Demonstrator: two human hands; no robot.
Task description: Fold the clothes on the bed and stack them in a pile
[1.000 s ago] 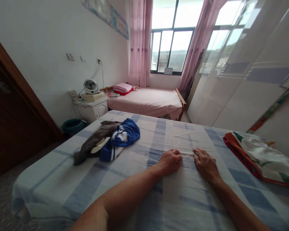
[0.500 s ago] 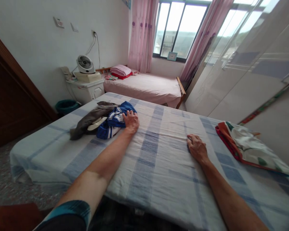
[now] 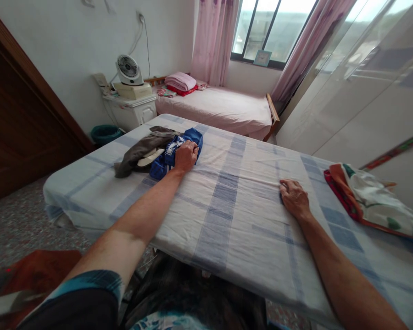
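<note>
A blue jersey [image 3: 160,166] with white lettering lies bunched on the bed's checked sheet [image 3: 206,215]. My left hand [image 3: 186,156] grips its right side, with the fingers curled into the cloth. Left of the jersey, and touching it, is a crumpled grey-brown garment [image 3: 133,155]. A pale cream strip [image 3: 150,158] shows between the two; what it belongs to I cannot tell. My right hand [image 3: 295,197] rests palm down on the sheet, well to the right, holding nothing, its fingers loosely extended.
Folded red and white patterned bedding [image 3: 371,197] lies on the right of the bed, beside a glossy wardrobe [image 3: 358,105]. Beyond is a smaller pink bed [image 3: 223,107]. A fan [image 3: 129,69] stands on a white cabinet [image 3: 134,112], with a teal bin [image 3: 105,134] below.
My left hand's fingers have gone from spread on the blue jersey to curled into it. The view has tilted down and shifted left. My right hand still rests on the sheet.
</note>
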